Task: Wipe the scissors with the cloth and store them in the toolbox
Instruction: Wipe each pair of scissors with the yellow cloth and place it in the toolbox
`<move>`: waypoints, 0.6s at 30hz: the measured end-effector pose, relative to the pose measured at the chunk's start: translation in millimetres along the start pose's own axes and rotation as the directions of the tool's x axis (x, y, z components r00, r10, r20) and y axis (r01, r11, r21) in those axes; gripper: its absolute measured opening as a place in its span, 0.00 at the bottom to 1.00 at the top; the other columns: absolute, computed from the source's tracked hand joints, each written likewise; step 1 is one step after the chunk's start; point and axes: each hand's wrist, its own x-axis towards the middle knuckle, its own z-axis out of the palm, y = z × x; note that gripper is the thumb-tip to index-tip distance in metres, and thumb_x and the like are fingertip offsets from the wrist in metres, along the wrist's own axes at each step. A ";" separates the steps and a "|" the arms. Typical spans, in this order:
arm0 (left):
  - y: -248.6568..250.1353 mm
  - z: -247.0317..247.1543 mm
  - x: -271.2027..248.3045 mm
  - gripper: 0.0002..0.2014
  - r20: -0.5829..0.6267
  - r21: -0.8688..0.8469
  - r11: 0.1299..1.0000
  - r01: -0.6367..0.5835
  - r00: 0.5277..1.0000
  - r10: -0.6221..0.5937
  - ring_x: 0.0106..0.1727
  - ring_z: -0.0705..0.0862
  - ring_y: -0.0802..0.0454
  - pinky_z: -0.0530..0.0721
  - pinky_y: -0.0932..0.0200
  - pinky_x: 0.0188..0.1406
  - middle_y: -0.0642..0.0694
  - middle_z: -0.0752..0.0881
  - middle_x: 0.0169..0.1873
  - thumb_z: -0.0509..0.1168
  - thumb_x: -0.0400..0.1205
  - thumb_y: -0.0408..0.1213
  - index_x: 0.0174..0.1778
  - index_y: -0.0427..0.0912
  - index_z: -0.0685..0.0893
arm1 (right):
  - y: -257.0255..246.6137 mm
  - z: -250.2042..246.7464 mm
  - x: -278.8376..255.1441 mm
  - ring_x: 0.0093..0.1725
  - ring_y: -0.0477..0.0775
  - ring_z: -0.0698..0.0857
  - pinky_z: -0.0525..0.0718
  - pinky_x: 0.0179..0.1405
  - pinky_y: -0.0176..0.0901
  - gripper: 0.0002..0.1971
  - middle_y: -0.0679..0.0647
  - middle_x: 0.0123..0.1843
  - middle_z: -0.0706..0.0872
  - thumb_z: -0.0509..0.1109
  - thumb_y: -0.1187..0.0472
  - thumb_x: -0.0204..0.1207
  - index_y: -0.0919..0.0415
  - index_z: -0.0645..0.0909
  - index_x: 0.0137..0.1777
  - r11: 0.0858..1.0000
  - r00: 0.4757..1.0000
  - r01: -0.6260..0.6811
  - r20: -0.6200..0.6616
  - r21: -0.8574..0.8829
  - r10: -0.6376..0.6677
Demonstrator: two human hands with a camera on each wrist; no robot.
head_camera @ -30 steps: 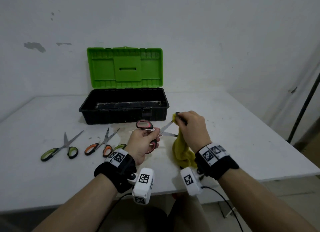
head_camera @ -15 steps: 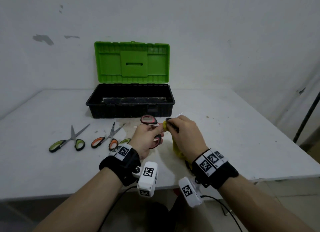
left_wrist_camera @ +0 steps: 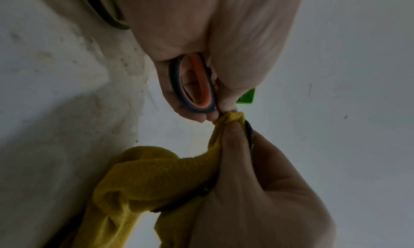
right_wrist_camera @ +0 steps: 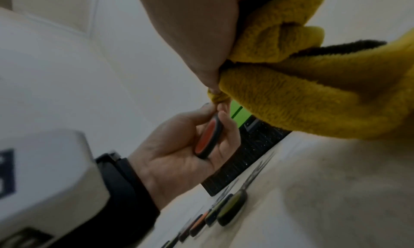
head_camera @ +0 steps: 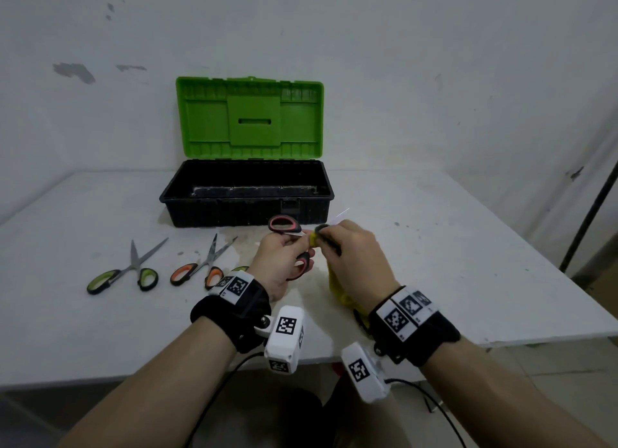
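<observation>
My left hand [head_camera: 284, 258] grips the handles of the red-and-black scissors [head_camera: 284, 224], held above the table in front of the toolbox. The same scissors' handle loop [left_wrist_camera: 195, 85] shows between my left fingers. My right hand [head_camera: 347, 253] pinches the yellow cloth [head_camera: 337, 283] around the blades close to the handles; a blade tip [head_camera: 342, 212] pokes out beyond my knuckles. The cloth [left_wrist_camera: 156, 177] hangs below my right hand, bunched in its fist [right_wrist_camera: 302, 92]. The black toolbox [head_camera: 245, 213] stands open behind, green lid [head_camera: 249, 118] upright.
Two more scissors lie on the white table [head_camera: 451, 247] to the left: a green-handled pair [head_camera: 127, 273] and an orange-handled pair [head_camera: 200, 268]. Another green handle [head_camera: 240, 268] peeks out by my left wrist. The table's front edge is near my forearms.
My right hand with the cloth has slid along the blades from their tips to near the handles. The head view has shifted slightly.
</observation>
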 end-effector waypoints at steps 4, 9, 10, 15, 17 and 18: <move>-0.6 -2.6 -0.6 0.06 -0.001 0.030 0.999 -0.013 1.000 0.013 0.33 0.84 0.55 0.85 0.61 0.31 0.46 0.87 0.32 0.68 0.85 0.32 0.45 0.34 0.87 | 5.8 1.1 6.5 0.44 0.56 0.85 0.85 0.42 0.55 0.08 0.54 0.46 0.86 0.69 0.56 0.80 0.57 0.88 0.52 0.999 0.999 -0.034 -0.031 -0.013 0.034; -2.8 -6.8 -2.2 0.06 -0.018 0.028 0.999 -0.019 1.000 0.019 0.31 0.84 0.56 0.85 0.62 0.28 0.41 0.88 0.36 0.69 0.84 0.32 0.46 0.33 0.87 | 26.2 -16.4 28.9 0.45 0.55 0.83 0.81 0.46 0.46 0.09 0.55 0.45 0.86 0.67 0.56 0.81 0.58 0.88 0.51 0.978 0.974 -0.206 -0.101 -0.023 0.203; -3.5 -7.3 -2.7 0.06 -0.023 0.033 0.999 -0.015 1.000 0.016 0.32 0.83 0.56 0.84 0.62 0.28 0.41 0.87 0.36 0.69 0.84 0.32 0.46 0.33 0.87 | 30.5 -20.8 32.3 0.47 0.55 0.84 0.80 0.47 0.44 0.10 0.55 0.46 0.87 0.68 0.56 0.81 0.58 0.88 0.52 0.971 0.965 -0.239 -0.114 -0.021 0.235; -1.1 -8.2 -1.2 0.06 -0.032 0.040 0.999 -0.012 0.999 0.013 0.33 0.85 0.56 0.85 0.62 0.30 0.44 0.89 0.36 0.69 0.84 0.34 0.47 0.34 0.88 | 13.4 -26.2 19.0 0.45 0.51 0.82 0.80 0.46 0.41 0.08 0.52 0.46 0.86 0.69 0.56 0.81 0.57 0.88 0.52 0.989 0.983 -0.150 -0.106 -0.018 0.147; 0.3 -5.1 -0.6 0.05 -0.009 0.042 0.999 -0.015 1.000 0.015 0.35 0.85 0.55 0.85 0.61 0.32 0.44 0.89 0.37 0.69 0.84 0.34 0.47 0.35 0.87 | -2.2 -15.4 4.9 0.45 0.53 0.83 0.82 0.45 0.46 0.07 0.51 0.46 0.85 0.69 0.56 0.80 0.56 0.88 0.51 0.998 0.997 -0.066 -0.040 -0.008 0.066; 0.8 -2.6 -1.3 0.05 0.011 0.039 0.999 -0.016 1.000 0.016 0.36 0.84 0.54 0.85 0.60 0.32 0.44 0.88 0.37 0.69 0.84 0.34 0.46 0.35 0.87 | -7.0 -9.9 0.0 0.45 0.54 0.84 0.84 0.44 0.49 0.07 0.52 0.47 0.85 0.69 0.56 0.80 0.56 0.87 0.51 0.999 0.999 -0.039 -0.020 -0.003 0.039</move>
